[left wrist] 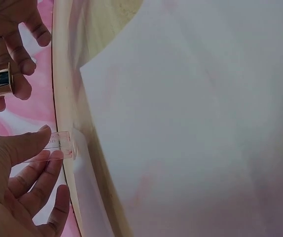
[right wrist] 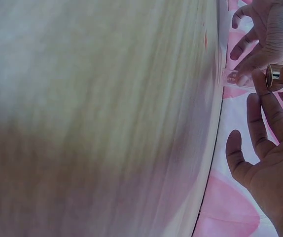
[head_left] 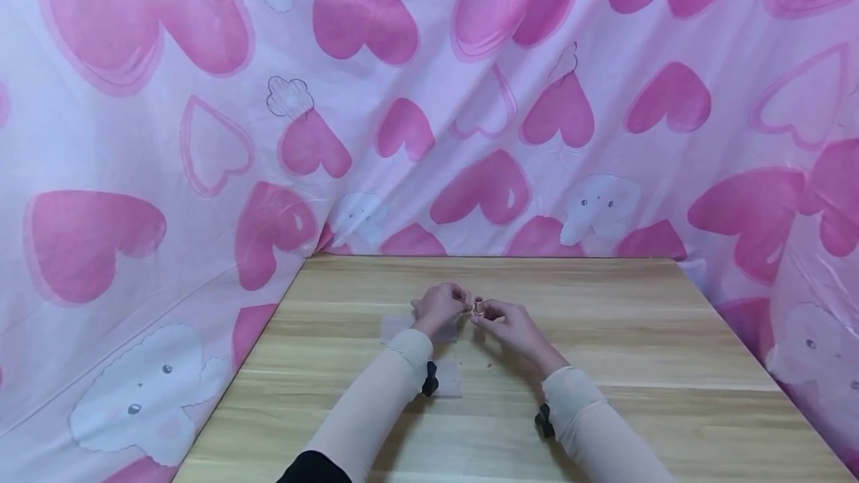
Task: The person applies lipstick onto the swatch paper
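My left hand (head_left: 439, 305) pinches a small clear rectangular cap (left wrist: 61, 146) with faint printing between thumb and fingertips. Just to its right, my right hand (head_left: 515, 325) holds a shiny rose-gold tube (head_left: 479, 307), much like a lipstick case, by thumb and fingers. The tube's open end shows a dark inside in the left wrist view. From the right wrist, the clear cap (right wrist: 229, 77) appears close beside the gold tube (right wrist: 273, 77). Both hands are over the far half of the table, their other fingers loosely spread.
Two pale translucent sheets (head_left: 396, 329) lie on the wooden table (head_left: 624, 349), partly under the left hand and forearm. Small red bits (head_left: 489, 365) are on the wood between the forearms. A pink heart-patterned cloth (head_left: 479, 188) hangs behind and at both sides.
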Motion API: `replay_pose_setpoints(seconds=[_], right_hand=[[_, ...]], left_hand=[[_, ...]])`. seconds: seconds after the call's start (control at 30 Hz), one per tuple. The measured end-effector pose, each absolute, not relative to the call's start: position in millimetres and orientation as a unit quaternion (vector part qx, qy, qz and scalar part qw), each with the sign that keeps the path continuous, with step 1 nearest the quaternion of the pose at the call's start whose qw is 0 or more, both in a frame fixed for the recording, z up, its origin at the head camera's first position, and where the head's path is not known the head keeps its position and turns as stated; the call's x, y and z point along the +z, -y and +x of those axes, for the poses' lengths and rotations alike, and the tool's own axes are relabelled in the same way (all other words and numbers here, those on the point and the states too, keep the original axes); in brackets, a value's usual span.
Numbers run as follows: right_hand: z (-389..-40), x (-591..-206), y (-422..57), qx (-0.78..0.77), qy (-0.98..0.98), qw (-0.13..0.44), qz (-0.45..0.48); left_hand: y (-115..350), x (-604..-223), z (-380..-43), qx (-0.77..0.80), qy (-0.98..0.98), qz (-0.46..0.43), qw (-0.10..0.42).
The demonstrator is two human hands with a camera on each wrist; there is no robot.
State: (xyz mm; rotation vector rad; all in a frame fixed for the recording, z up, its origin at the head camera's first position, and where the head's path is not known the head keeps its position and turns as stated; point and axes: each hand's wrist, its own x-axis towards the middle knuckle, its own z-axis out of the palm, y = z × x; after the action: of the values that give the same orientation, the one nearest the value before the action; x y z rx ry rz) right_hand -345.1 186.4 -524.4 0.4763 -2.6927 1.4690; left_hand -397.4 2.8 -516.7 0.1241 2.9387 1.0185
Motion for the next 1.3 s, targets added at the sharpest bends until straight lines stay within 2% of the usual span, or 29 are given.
replay_pose_setpoints(seconds=[0.17,0.47,0.8,1.03,1.3], right_hand=[[-344.8,-524.1,-188.0,0.468,0.869,0.031,0.160],[-342.4,-524.8,-187.0,0.469,0.870,0.020,0.153],[-344.1,-525.9,-188.4,0.475,0.865,0.014,0.160],[-345.3,-522.3,-185.4,0.485,0.861,0.018,0.152],[-339.7,-521.2,-176.9,0.490,0.860,0.024,0.141]], left_hand=[[-2.8,-518.0,-396.4,0.328,-0.944,0.040,0.015],[-1.7,-523.2,-394.9,0.315,-0.948,0.049,0.005],[11.3,-511.5,-386.7,0.298,-0.949,0.099,-0.004],[21.4,-497.2,-385.0,0.350,-0.928,0.123,-0.013],[34.6,-489.6,-369.2,0.477,-0.860,0.179,0.009]])
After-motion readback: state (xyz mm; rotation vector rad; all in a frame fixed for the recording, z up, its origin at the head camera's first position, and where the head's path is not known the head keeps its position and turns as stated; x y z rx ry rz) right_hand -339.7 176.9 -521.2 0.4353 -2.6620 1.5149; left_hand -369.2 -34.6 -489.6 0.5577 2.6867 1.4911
